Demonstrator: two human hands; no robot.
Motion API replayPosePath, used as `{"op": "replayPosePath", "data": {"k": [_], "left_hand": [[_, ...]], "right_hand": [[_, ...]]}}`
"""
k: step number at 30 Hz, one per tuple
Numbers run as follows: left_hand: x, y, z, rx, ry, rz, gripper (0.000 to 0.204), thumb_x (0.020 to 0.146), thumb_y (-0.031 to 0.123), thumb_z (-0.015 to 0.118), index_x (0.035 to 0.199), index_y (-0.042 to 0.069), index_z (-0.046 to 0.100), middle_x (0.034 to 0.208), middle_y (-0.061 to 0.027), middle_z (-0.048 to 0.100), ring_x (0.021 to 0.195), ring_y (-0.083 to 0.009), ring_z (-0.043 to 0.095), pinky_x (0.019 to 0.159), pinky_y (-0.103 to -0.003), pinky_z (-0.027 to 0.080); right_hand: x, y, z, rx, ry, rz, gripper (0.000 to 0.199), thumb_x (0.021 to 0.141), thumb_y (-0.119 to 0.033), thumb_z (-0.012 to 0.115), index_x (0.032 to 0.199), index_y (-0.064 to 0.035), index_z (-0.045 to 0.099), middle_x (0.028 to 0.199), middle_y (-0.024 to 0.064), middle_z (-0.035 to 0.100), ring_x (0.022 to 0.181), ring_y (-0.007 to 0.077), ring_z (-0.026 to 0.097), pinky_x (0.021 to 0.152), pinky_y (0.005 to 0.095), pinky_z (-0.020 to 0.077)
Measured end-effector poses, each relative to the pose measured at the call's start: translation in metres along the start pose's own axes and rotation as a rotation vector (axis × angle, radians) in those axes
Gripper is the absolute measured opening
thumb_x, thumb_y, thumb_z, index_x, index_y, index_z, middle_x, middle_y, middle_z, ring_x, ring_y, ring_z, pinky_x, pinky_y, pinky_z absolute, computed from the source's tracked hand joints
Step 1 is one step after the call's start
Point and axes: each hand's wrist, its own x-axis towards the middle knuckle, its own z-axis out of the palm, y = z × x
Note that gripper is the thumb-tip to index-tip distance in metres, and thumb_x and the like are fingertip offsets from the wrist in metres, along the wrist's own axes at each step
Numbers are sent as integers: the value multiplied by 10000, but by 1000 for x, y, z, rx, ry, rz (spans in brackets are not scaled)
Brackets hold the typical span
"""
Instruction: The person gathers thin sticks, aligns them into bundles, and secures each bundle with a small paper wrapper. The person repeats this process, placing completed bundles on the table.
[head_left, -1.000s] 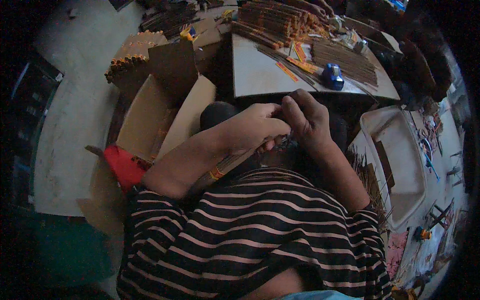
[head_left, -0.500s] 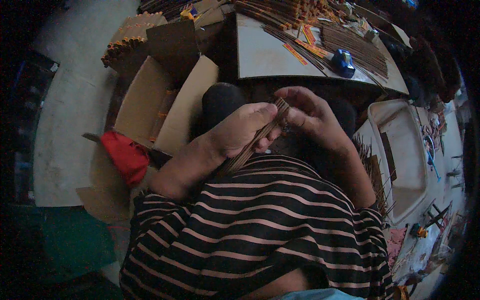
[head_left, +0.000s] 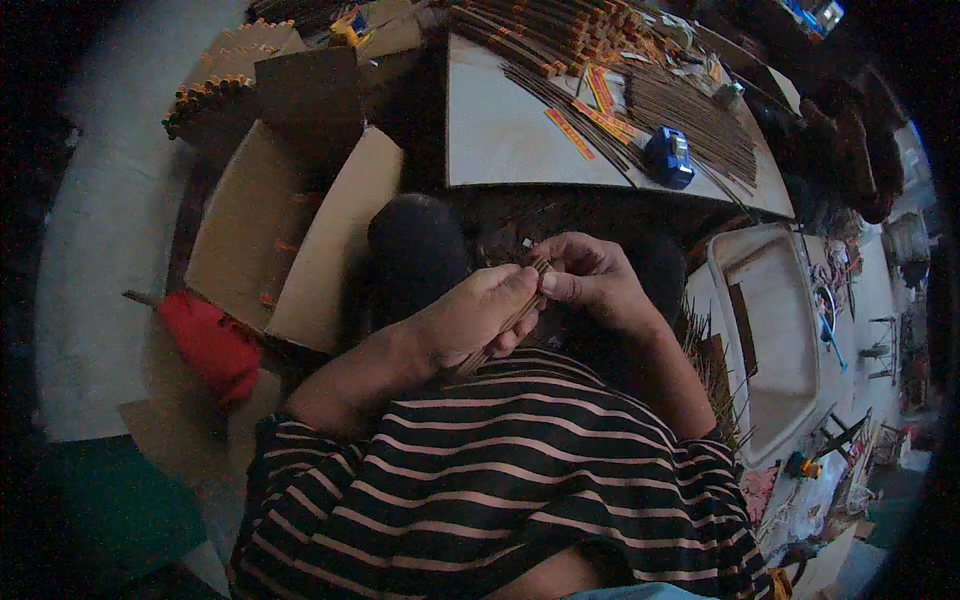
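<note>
Over my lap, my left hand (head_left: 478, 312) is wrapped round a small bundle of thin brown incense sticks (head_left: 541, 267). The bundle slants, its upper end poking out past my left thumb and its lower end reaching toward my striped shirt. At that upper end my right hand (head_left: 592, 282) is closed, thumb and fingers pinching the stick tips. The two hands almost touch. Part of the bundle is hidden inside my left fist.
Ahead stands a white-topped table (head_left: 500, 130) with loose sticks, banded bundles (head_left: 560, 35), red-yellow paper strips (head_left: 570, 134) and a blue object (head_left: 669, 158). An open cardboard box (head_left: 245, 215) and red cloth (head_left: 208, 345) lie left; a white plastic tub (head_left: 790, 370) stands right.
My right hand has come in from beside the bundle's top and now pinches its tips. Less of the bundle shows above my left thumb. The whole view has shifted slightly.
</note>
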Motion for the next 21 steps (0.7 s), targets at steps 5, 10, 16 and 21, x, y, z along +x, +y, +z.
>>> {"op": "replayPosePath", "data": {"k": [5,10,16,21], "left_hand": [[17,-5,-19,-121,-10,-84,379,915,420,349,902,56,450,661,-6,465,489,-69,410,445,-194,365],[38,0,-40,-153,-22,-111,373,916,414,353,907,55,455,649,-7,466,484,-69,410,449,-191,366],[49,-3,-63,-193,5,-122,364,920,404,350,904,56,457,643,-5,466,483,-68,416,448,-189,362],[54,-6,-69,-228,-29,-130,356,922,396,350,900,57,459,645,-6,470,484,-69,418,448,-188,362]], "right_hand": [[46,5,-41,78,-76,14,334,813,-236,610,1034,2,532,804,39,586,677,107,537,600,207,419],[139,25,-128,-862,616,-127,321,786,-298,587,924,-8,570,752,92,600,701,217,575,624,327,450],[184,48,-161,-1364,611,171,267,712,-217,625,880,-15,579,754,165,617,712,317,600,642,375,464],[187,44,-179,-1116,431,178,217,657,-217,632,730,-12,629,679,163,616,657,291,608,611,382,467]]}}
